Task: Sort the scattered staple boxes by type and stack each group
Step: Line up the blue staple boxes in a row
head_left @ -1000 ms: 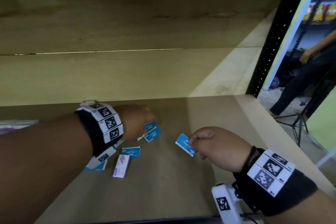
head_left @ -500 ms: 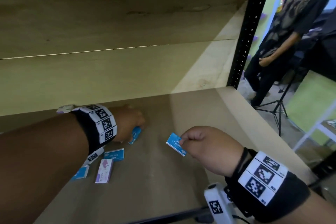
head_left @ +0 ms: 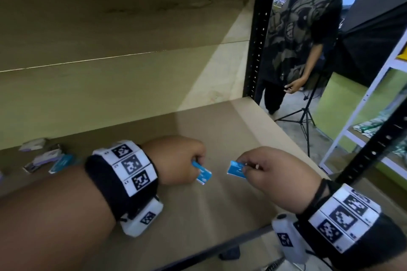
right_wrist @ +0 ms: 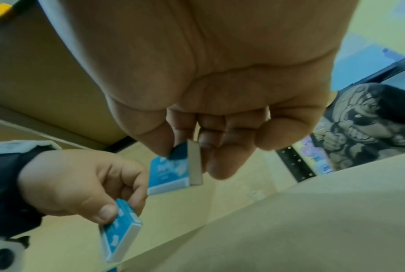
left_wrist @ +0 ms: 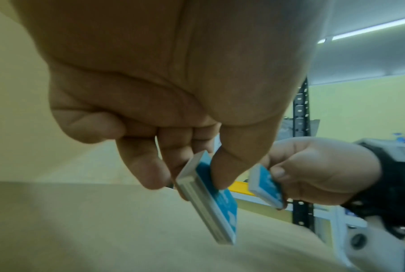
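Note:
Over the middle of the wooden shelf, my left hand pinches a blue staple box between thumb and fingers, its free end tilted down. Just to its right, my right hand pinches a second blue staple box, a short gap away. In the left wrist view the left hand's blue box hangs edge-on above the shelf, with the right hand's box beyond it. The right wrist view shows the right hand's box and, lower left, the left hand's box.
Several loose boxes lie at the shelf's far left: purple-and-white ones and a blue one. A black upright post marks the shelf's right end. Beyond it stand a person and a tripod.
My left hand has lifted a blue box out of the scattered group and carried it right, close to the right hand's box. The right hand kept its hold.

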